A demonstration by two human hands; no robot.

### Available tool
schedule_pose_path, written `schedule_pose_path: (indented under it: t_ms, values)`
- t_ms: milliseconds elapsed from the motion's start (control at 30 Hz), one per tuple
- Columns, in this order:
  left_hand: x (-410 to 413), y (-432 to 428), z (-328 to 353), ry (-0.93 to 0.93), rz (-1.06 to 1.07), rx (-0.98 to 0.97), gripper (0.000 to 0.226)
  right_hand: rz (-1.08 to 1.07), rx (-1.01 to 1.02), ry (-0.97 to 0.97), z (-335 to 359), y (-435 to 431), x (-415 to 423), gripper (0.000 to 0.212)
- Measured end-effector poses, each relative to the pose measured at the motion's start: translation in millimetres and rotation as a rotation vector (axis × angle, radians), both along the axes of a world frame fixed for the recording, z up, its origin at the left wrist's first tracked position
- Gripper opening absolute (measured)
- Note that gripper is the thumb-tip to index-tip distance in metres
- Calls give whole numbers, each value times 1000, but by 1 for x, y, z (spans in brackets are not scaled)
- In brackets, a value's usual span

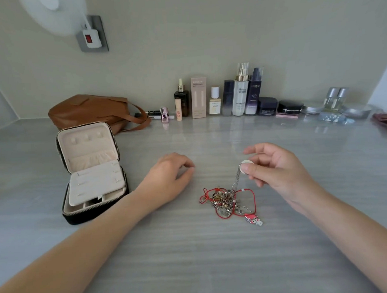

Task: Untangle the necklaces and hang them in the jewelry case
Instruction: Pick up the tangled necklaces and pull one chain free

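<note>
A tangled heap of necklaces [227,202], red cords mixed with silver and gold chains, lies on the grey table in front of me. A pink cartoon charm [254,219] sticks out at its lower right. My right hand [276,172] pinches a round white pendant [247,162] above the heap, and its silver chain [235,177] hangs down into the tangle. My left hand [167,178] rests on the table left of the heap, fingers loosely curled, holding nothing. The black jewelry case [96,213] stands open at the left, beige inside, with hooks in its raised lid [87,143].
A brown leather bag [92,110] lies behind the case. A row of cosmetic bottles and jars [241,94] lines the back wall. Glass dishes [336,110] and a pink cloth [384,121] sit at the far right.
</note>
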State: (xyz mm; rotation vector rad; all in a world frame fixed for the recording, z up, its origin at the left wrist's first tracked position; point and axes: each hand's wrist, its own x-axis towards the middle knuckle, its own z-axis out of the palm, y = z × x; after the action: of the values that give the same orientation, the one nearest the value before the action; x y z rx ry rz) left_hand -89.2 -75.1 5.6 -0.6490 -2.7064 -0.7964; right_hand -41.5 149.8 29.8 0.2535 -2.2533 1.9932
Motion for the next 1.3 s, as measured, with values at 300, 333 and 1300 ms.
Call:
schedule_pose_path:
  t_ms: [300,333,1300]
  values:
    - [24,70,37,-530,-341,611,17,32,81,161,30,3,-2,21]
    - [23,68,41,-546,-343,631,17,31,95,166,36,4,-3,22]
    - [39,47,40,-570,-361,805,18,149,-55,420,133,-45,-19,21]
